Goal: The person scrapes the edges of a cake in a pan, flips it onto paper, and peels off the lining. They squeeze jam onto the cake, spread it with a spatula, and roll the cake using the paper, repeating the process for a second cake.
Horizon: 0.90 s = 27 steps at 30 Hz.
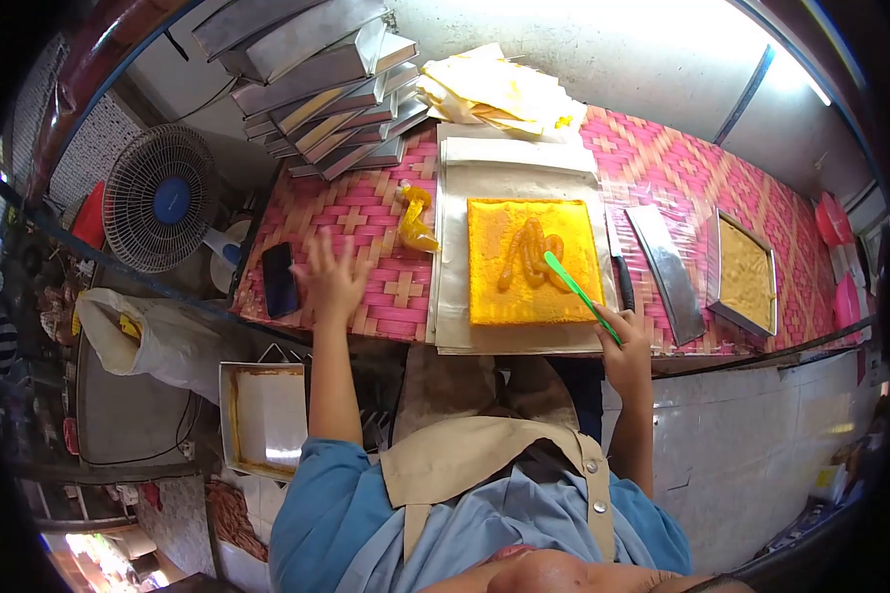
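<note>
Cake: a flat, square orange slab (529,262) with a fine spongy top, just ahead of the right hand; thick glossy ropes of orange filling (529,255) loop across its middle
Spatula: a thin bright green plastic blade (576,292), running from the right hand's fingers slantwise up to the filling, its tip touching the ropes
Right hand: the right hand (625,341) is clenched round the spatula's lower end, at the near edge of the surface
Left hand: the left hand (331,279) is released, fingers spread, palm down on the surface, well to the left of the cake
Surface: a woven mat (366,212) in pink and pale plaid, ribbed in texture
Paper: a beige baking sheet (453,296) lies under the cake, wider than it on the left and far sides
Phone: a black slab (279,279) just left of the left hand
Piping bag: a clear soft bag (415,225) of yellow-orange filling, twisted, ahead of the left hand and beside the paper
Metal trays: a leaning stack of dull grey rectangular tins (316,79), far ahead of the left hand
Side tray: a square tin (742,272) with a pale tan sponge, right of the right hand
Hard to make out: a long shiny metal strip (667,272) between cake and side tray, whether blade or lid I cannot tell; the lens bends and darkens all edges
</note>
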### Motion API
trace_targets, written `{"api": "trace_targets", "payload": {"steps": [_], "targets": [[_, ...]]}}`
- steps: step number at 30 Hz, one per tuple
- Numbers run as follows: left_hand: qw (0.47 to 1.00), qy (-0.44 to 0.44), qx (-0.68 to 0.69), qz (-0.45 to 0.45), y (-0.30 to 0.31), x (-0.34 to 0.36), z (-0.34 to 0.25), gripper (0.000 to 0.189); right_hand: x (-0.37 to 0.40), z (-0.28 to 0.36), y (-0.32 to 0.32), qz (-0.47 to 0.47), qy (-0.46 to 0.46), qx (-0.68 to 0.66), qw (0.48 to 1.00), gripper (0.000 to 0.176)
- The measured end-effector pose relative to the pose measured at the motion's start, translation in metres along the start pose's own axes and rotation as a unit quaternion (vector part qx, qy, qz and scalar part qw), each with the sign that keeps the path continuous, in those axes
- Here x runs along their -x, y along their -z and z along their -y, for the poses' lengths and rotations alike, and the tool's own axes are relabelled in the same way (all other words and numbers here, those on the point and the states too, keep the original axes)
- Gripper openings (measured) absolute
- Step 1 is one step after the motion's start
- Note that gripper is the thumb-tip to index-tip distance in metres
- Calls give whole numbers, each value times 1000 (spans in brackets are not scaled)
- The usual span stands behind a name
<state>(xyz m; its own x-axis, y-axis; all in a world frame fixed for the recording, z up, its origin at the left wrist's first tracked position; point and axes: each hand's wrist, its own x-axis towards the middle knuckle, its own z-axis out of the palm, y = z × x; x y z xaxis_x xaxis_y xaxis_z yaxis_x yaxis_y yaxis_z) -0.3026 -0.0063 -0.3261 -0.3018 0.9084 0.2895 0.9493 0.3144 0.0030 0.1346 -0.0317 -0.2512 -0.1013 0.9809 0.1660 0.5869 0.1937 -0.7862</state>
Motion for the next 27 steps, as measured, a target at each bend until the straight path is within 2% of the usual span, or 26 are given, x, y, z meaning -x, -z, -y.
{"api": "trace_targets", "payload": {"steps": [4,6,10,12,13,14,16,17,18,20,21,23,27], "targets": [[999,-27,11,40,5,-8,-23,64,0,1,2,0,7,8,1000,31],[994,-17,30,99,11,-12,-24,67,1,2,3,7,13,12,1000,31],[995,-46,41,82,7,-8,-22,63,2,-5,-4,18,10,1,1000,31],[989,-115,79,42,3,-6,-29,59,3,-9,-11,31,12,-4,999,32],[990,-97,86,51,5,-4,-35,50,4,-7,-13,30,10,-7,999,32],[990,-100,86,52,5,1,-35,50,4,-3,-15,39,13,-11,999,32],[960,-96,262,13,-1,17,-38,45,3,0,-13,38,14,-14,999,33],[907,-135,387,-95,-1,24,-47,48,3,2,-11,43,11,-25,999,32],[905,-148,389,-89,-2,32,-56,48,6,1,-10,50,4,-36,998,32],[952,-216,214,-28,40,54,-99,45,7,-6,-9,35,-2,-47,998,32],[952,-214,219,-23,41,59,-113,45,6,-9,-7,30,5,-55,998,33],[932,-345,38,-103,42,63,-132,48,4,-8,-3,36,4,-35,999,32],[910,-401,-25,-97,51,60,-131,47,-3,-3,-4,25,42,-5,999,32]]}}
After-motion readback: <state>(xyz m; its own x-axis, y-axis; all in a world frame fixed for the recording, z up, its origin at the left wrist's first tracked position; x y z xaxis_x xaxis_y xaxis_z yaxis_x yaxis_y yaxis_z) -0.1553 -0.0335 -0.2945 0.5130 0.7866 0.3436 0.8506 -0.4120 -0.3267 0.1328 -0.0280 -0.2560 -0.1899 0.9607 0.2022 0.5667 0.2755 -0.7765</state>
